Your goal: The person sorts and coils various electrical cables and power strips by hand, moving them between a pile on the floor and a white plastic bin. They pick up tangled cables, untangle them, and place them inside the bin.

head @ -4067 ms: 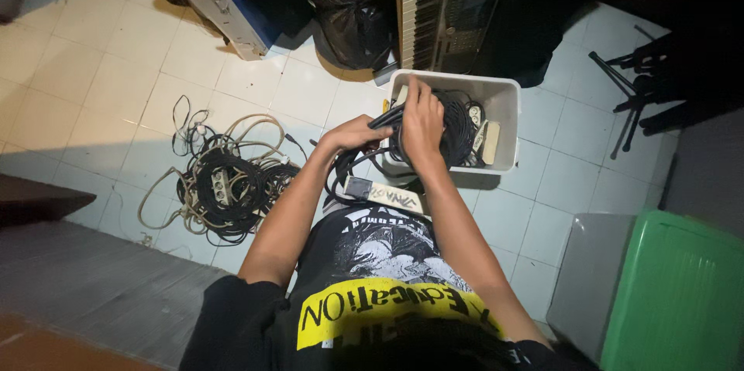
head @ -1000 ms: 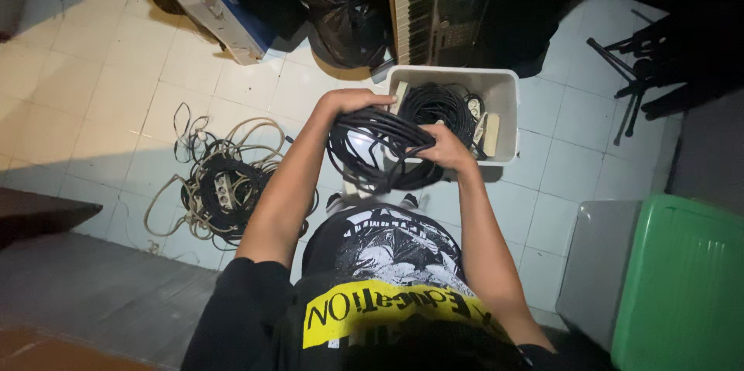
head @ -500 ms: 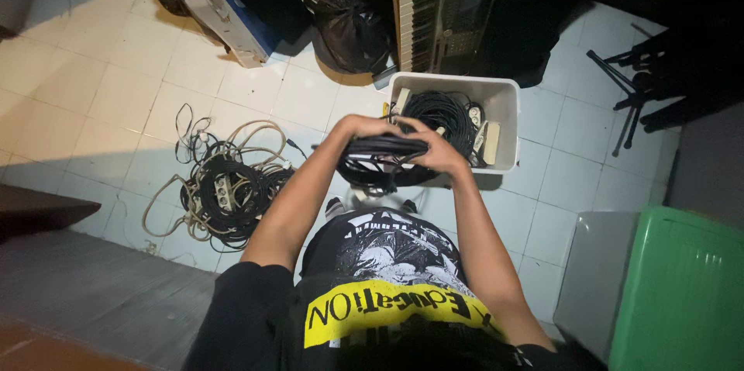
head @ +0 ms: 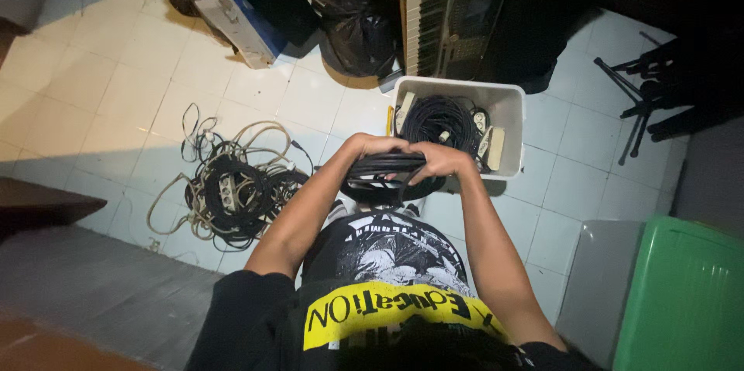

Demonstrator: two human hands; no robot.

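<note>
hanging flat between both hands just in front of the white bin (head: 508,100), the coiled black cable (head: 387,173) is gripped by the left hand (head: 370,146) and the right hand (head: 438,160), fingers clenched on its rim, a tangled cable heap (head: 232,193) on the tiled floor (head: 116,76) well apart.

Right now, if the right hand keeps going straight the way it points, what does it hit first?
The right hand, gripping the black cable coil, points leftward toward the left hand across the coil. It would likely meet that hand first; depth is hard to judge from above.
</note>
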